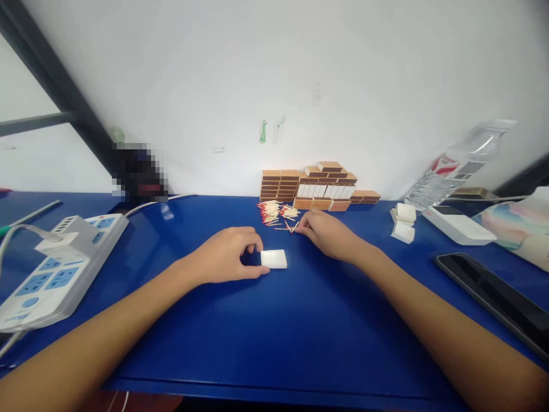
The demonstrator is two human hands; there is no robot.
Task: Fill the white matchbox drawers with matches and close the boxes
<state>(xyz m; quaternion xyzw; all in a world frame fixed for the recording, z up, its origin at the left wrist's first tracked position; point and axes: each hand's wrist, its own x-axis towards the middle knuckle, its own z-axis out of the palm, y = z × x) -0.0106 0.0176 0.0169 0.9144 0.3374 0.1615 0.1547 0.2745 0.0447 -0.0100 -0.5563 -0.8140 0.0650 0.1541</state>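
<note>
Match-picking, apparently: left hand (231, 254) pinches white box (273, 259); right hand (323, 232), nearly closed at matches (270, 212), hold unclear; lifting demands delicacy.

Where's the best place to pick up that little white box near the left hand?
Probably from the left, pinching its near and far edges: the white box lies flat on the blue table, so those edges are exposed, and the left hand is curved around that end.
</note>
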